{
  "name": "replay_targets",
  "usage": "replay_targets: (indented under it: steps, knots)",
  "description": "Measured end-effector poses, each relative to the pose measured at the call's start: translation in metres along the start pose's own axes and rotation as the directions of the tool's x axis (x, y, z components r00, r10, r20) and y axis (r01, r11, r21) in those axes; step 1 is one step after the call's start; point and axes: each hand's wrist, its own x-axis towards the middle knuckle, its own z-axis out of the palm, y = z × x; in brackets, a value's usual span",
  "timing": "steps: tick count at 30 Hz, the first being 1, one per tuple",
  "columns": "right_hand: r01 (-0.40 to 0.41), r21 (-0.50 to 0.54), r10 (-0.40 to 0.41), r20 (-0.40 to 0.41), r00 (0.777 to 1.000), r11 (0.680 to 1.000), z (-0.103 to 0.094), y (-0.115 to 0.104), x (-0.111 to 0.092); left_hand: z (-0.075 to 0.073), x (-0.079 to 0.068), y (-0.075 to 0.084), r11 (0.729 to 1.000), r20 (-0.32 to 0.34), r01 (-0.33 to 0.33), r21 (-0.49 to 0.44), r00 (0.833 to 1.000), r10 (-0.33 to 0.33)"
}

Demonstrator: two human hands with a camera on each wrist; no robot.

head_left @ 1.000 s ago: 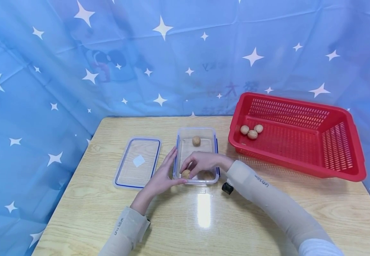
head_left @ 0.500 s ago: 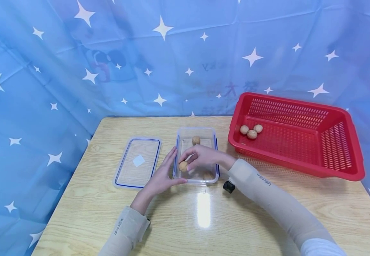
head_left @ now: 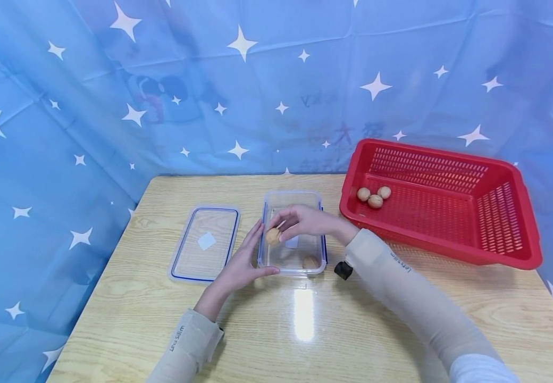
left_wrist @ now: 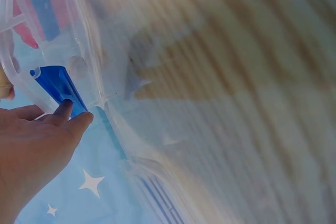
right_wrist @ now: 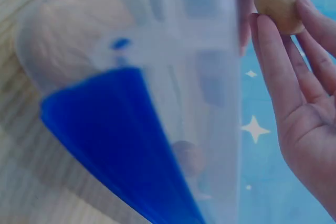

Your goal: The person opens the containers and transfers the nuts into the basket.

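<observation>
The head view is showing the right hand (head_left: pixel 303 220) pinching a walnut (head_left: pixel 273 236) over the left side of the box (head_left: pixel 293 272). A second ago that walnut was sitting down by the near left corner; now it is riding higher and farther from the near wall, and the hand is covering the far nut that was showing then. The left hand (head_left: pixel 239 268) is keeping its place at the box, and the lid (head_left: pixel 204 242) is lying unmoved on the table (head_left: pixel 257 340), just left of it. The right forearm is slanting in from the lower right, its wrist bending over the box's right wall; in the right wrist view the thumb and fingertips are gripping the walnut, which is hanging apart from the box. The left forearm is reaching up from below, the fingers lying fairly straight along the left wall, the thumb spreading toward the near corner. In the left wrist view those fingers are touching a blue clip (left_wrist: pixel 60 87) rather than curling round anything. Another walnut (head_left: pixel 310 262) is resting inside the near right corner, and three more nuts (head_left: pixel 375 201) are sitting at the left end of the red basket (head_left: pixel 441 218).
</observation>
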Motion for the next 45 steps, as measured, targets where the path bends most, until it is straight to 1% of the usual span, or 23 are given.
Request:
replay_targets:
  steps: [4,8,18,20,25,28,33,36,42,45]
  knots:
    - [0.016,-0.003,-0.016,-0.003,1.000,1.000,-0.008,-0.007,-0.002,0.000,0.000,-0.001,1.000,-0.006,0.003,0.001,1.000,-0.003]
    - [0.000,-0.040,-0.002,-0.034,0.999,0.999,-0.018,-0.014,-0.005,0.001,0.001,-0.001,1.000,-0.010,0.010,-0.004,1.000,-0.010]
    - [-0.014,-0.057,0.009,-0.092,0.996,0.998,-0.044,-0.032,-0.022,0.000,0.001,0.001,1.000,-0.005,0.013,-0.009,1.000,-0.013]
    - [0.004,-0.057,-0.010,-0.096,0.995,0.998,-0.050,-0.034,-0.025,0.000,0.001,0.001,1.000,-0.005,0.008,-0.009,1.000,-0.008]
    - [0.048,-0.066,-0.056,-0.137,0.989,0.997,-0.065,-0.039,-0.033,0.000,0.000,0.001,1.000,-0.012,-0.001,-0.005,1.000,0.001]
    - [0.027,-0.051,-0.036,-0.186,0.982,0.998,-0.072,-0.043,-0.039,-0.001,0.000,0.002,1.000,-0.012,0.002,-0.003,1.000,-0.002]
    - [-0.019,-0.040,0.008,-0.263,0.965,0.999,-0.086,-0.051,-0.048,0.000,-0.001,0.001,1.000,-0.011,0.000,0.004,1.000,0.000]
    - [-0.055,-0.069,0.031,-0.310,0.950,0.996,-0.095,-0.056,-0.054,0.000,0.000,0.000,1.000,-0.007,0.005,0.010,1.000,-0.005]
    - [-0.160,-0.119,0.097,-0.413,0.906,0.980,-0.111,-0.060,-0.065,0.000,0.001,-0.001,1.000,0.002,0.016,0.010,1.000,-0.016]
    - [-0.190,-0.111,0.121,-0.446,0.887,0.976,-0.116,-0.059,-0.071,0.000,0.001,-0.001,1.000,0.000,0.016,0.011,1.000,-0.016]
